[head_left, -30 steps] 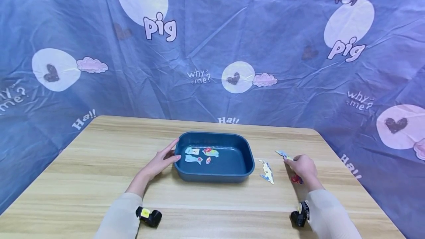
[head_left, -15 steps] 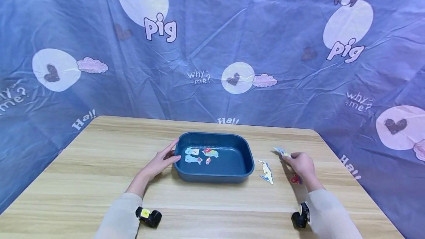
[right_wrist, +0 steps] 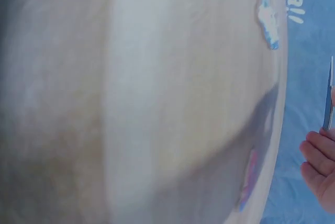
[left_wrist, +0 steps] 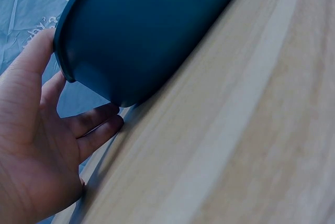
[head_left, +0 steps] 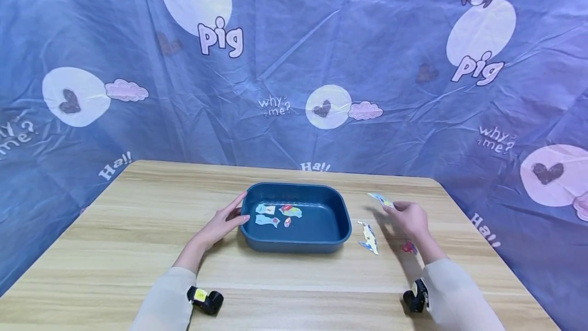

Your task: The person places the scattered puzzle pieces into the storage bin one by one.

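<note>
My left hand (head_left: 219,227) grips the left end of a dark blue rectangular tray (head_left: 294,247), its thumb over the rim; in the left wrist view the other fingers (left_wrist: 97,130) touch the outer wall. My right hand (head_left: 411,219) pinches a thin, flat light-blue and yellow cut-out piece (head_left: 379,198) above the table, right of the tray. The right wrist view shows this piece edge-on (right_wrist: 328,103), partly cut off. Below it lie a white and blue cut-out (head_left: 369,238) and a red cut-out (head_left: 408,247). Several colourful cut-outs, among them a light-blue one (head_left: 266,220), lie in the tray's left half.
The wood-grain table (head_left: 294,300) reaches back to a blue printed cloth (head_left: 285,65) hanging behind and at both sides. Black wrist cameras sit at the left cuff (head_left: 205,300) and the right cuff (head_left: 415,296).
My right hand has lifted the light-blue and yellow cut-out off the table and moved it up and left, uncovering more of the red cut-out. The left hand and tray stay in place.
</note>
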Demonstrator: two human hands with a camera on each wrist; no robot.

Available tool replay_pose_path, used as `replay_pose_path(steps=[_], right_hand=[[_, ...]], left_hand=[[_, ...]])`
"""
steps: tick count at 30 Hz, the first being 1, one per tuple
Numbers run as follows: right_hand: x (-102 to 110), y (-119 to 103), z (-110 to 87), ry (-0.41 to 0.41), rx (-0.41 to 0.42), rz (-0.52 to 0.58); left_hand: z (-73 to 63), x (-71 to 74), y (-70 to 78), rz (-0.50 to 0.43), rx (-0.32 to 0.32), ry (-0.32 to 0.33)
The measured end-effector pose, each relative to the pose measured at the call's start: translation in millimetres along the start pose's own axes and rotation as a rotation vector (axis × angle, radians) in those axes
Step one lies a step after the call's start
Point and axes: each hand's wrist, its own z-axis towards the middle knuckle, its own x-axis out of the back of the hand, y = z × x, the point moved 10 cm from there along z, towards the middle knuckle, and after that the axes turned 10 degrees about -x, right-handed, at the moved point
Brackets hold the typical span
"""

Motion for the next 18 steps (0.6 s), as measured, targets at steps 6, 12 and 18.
replay_pose_path(steps=[6, 12, 18], right_hand=[[2, -14, -0.8, -0.008, 0.020, 0.025], [5, -31, -2.4, -0.016, 0.061, 0.089], [2, -49, -5.7, -0.044, 0.089, 0.168]], left_hand=[[0.7, 0.1, -1.2, -0.003, -0.010, -0.002], [1.2, 0.5, -0.6, 0.003, -0.020, -0.001], [0.9, 0.1, 0.7, 0.003, -0.025, -0.002]])
